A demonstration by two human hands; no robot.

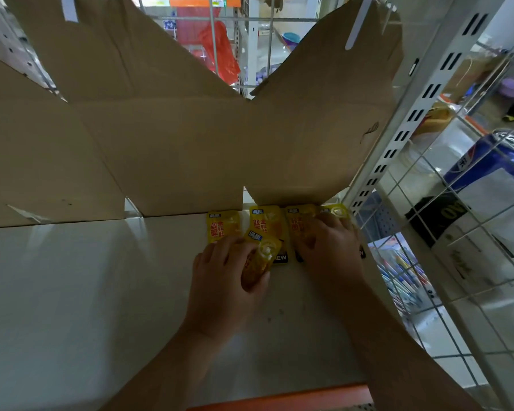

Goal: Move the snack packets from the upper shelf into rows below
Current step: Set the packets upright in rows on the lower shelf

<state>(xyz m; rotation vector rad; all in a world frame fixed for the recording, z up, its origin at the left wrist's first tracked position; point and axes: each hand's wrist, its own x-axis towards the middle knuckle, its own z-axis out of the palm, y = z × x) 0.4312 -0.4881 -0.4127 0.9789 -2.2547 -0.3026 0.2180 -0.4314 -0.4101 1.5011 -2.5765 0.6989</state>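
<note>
Packet held just short of the back row

The left hand point(226, 280) curls its fingers round 1 yellow packet point(260, 256), long axis tilted back-right, just in front of the row of 4 packets point(266, 222) on the shelf point(86, 292). The right hand point(330, 250) rests flat-fingered on the row's right end.

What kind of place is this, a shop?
Probably a shop: a slotted metal shelf upright, yellow snack packets laid in a row on the white shelf, and a blue drink can nearby.
</note>
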